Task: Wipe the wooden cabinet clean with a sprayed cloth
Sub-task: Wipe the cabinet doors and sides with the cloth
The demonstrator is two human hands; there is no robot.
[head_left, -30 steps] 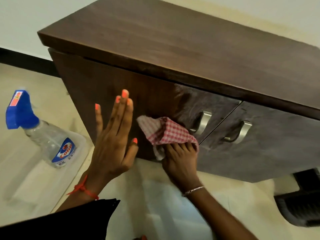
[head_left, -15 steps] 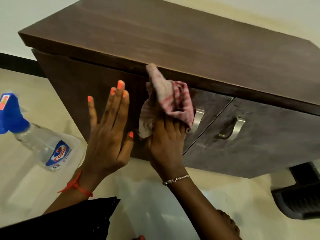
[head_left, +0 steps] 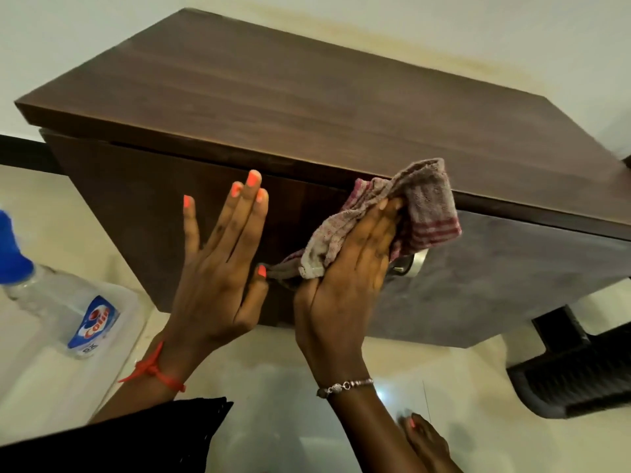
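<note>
one cabinet [head_left: 307, 107], one cloth [head_left: 426, 206], one bottle [head_left: 68, 308]

The only legible text is "Colin", on the blue label [head_left: 95, 323] of the spray bottle [head_left: 58, 300].
</note>
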